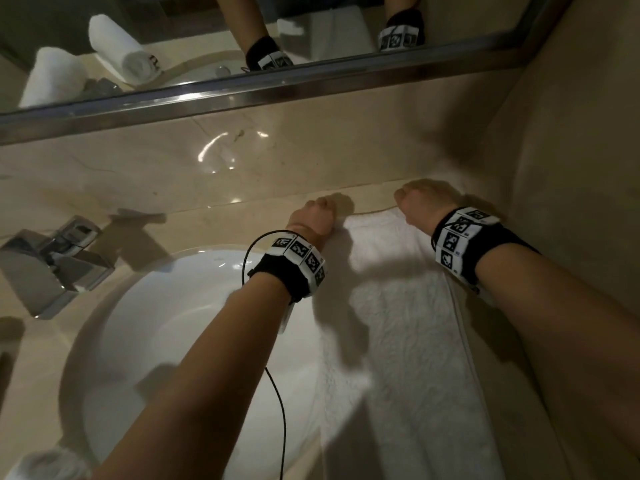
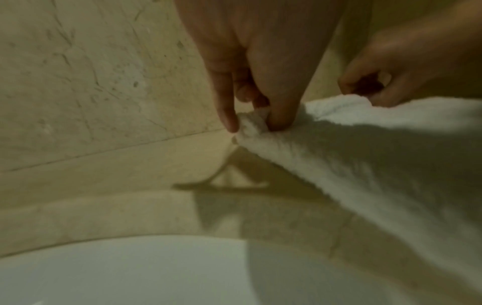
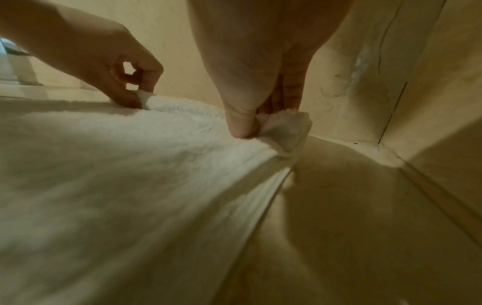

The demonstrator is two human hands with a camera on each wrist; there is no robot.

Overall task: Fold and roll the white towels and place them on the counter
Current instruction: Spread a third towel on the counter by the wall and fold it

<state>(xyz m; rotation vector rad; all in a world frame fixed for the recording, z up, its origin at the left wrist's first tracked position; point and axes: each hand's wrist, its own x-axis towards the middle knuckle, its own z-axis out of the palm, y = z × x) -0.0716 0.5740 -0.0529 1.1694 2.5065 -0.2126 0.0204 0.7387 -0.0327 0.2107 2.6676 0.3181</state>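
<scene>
At the far left, a square chrome tap (image 1: 55, 261) stands on the beige marble counter (image 1: 207, 216) behind a round white ceramic basin (image 1: 194, 327). In the metal-framed mirror (image 1: 242, 95) above it, two rolled white towels (image 1: 114, 46) show as reflections; the rolls themselves lie outside the head view, apart from a blurred white shape at the lower left corner.

Right of the basin, a long white terry towel (image 1: 391, 327) lies spread flat on the counter, running from the near edge to the back wall, its left side overlapping the basin's rim. The person's left hand (image 1: 313, 216) is at the towel's far left corner; the left wrist view shows thumb and fingers (image 2: 281, 115) curled down and pinching a small bunch of cloth, lifted slightly off the marble. The right hand (image 1: 420, 206) is at the far right corner, near the side wall (image 1: 571, 168), and its thumb (image 3: 241, 123) presses the corner against the curled fingers in a firm pinch. Both wrists wear black bands with black-and-white marker tags (image 1: 299, 258).
</scene>
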